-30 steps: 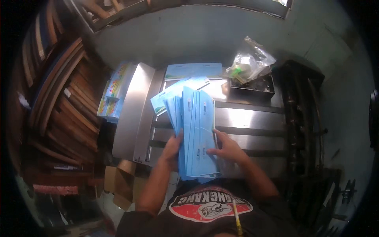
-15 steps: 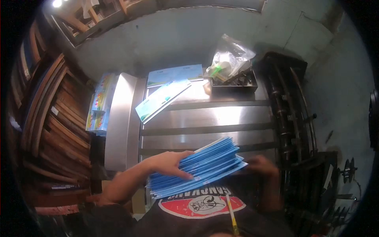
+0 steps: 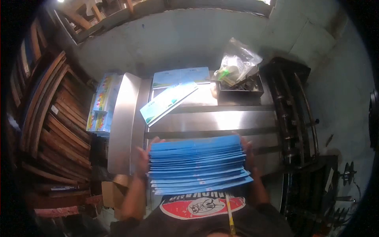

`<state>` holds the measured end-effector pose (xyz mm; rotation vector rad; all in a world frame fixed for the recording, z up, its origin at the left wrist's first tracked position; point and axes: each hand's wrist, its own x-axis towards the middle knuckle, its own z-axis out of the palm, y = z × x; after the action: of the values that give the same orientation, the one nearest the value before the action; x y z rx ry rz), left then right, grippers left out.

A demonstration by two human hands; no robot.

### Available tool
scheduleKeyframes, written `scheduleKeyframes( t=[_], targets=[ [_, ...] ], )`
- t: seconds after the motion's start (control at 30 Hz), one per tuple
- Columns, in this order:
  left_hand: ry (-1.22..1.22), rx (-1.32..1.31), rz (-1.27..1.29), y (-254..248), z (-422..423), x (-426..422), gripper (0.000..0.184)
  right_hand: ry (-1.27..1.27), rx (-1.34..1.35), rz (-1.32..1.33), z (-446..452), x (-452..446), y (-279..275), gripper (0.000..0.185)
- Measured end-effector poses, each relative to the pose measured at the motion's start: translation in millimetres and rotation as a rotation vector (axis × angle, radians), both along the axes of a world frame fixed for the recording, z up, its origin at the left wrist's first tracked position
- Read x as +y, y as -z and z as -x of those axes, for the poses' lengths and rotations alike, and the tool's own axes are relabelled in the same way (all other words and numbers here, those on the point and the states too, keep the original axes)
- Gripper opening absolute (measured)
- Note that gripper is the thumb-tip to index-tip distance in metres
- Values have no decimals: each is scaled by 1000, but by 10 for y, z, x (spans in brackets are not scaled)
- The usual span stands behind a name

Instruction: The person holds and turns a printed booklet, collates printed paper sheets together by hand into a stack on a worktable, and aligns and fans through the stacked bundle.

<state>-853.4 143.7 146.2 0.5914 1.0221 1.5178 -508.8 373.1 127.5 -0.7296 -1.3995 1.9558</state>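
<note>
A thick stack of blue paper sheets (image 3: 197,164) lies crosswise in front of my chest, its layered long edges facing me. At its left end my left hand (image 3: 145,156) presses against the stack, fingers partly behind it. My right hand (image 3: 248,152) holds the opposite end, mostly hidden by the sheets and the shadow. Beyond the stack, a light blue and green printed sheet or booklet (image 3: 169,103) lies slanted on the metal surface. It overlaps the lower edge of another blue printed sheet (image 3: 181,76) near the wall.
A black box (image 3: 241,96) holding dark items and a clear plastic bag (image 3: 239,59) stands at the back right. Printed packs (image 3: 103,104) are stacked at the left, beyond a raised metal plate (image 3: 123,122). Dark rollers (image 3: 290,126) line the right; a cardboard box (image 3: 114,193) is below left.
The blue stack has turned from upright and fanned, through a slant, to level and crosswise. My right hand, apart from it half a second ago, is back at its right end; my left has moved to its left end.
</note>
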Motion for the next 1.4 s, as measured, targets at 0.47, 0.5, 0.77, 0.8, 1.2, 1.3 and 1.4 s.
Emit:
scheduleKeyframes(
  t=[0.47,0.5,0.77,0.8,1.2,1.3,1.4],
  targets=[
    [-105,86,-44,153,-504,-195,98,52,-41,-106,-181,-235,120,108],
    [-213,106,-12,163,-613,-155,96,135,49,47,-90,-282,90,108],
    [-50,-132,28,-47,-90,291,95,-95,-36,210,23,100,-367,105],
    [-42,-114,50,-25,-125,220,97,-94,-47,217,-18,76,-326,105],
    [-118,-148,-35,317,-396,-189,105,-62,-3,16,-113,-313,-182,114],
    [-186,-126,-247,662,-332,-256,99,19,35,-9,-28,-323,-324,119],
    [-185,111,-145,681,-344,-291,95,40,-75,-59,-75,-266,-135,121]
  ],
)
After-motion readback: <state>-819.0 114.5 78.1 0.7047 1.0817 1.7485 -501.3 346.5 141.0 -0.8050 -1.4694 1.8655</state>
